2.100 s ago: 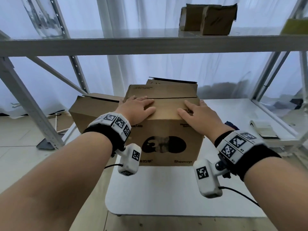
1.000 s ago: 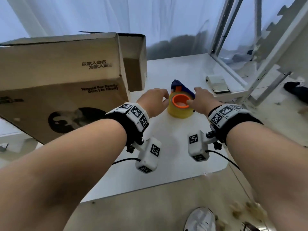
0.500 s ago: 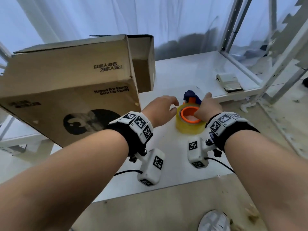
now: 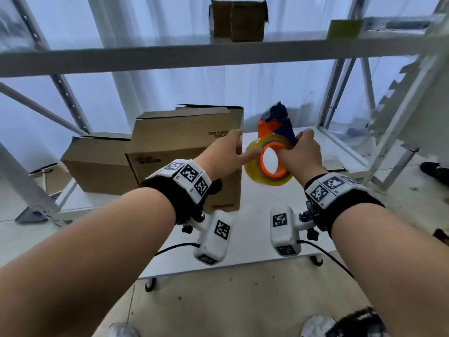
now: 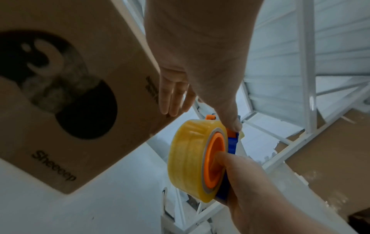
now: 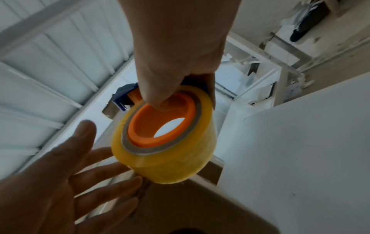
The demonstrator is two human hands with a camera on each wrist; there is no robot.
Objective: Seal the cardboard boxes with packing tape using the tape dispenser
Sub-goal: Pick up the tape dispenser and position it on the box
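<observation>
Lifted off the white table [image 4: 255,239], the tape dispenser [image 4: 269,161] hangs in the right hand [image 4: 300,156], thumb hooked through its orange core for 1-handed control; the left hand [image 4: 222,155] spreads flat beside the cardboard box [image 4: 179,147], empty.

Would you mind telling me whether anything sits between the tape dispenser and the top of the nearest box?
Only the left hand: it hangs open between the tape dispenser, held up by the right hand, and the box. Nothing else visible blocks the way.

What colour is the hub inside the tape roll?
Orange hub inside the yellowish tape roll; clearest in the right wrist view.
</observation>
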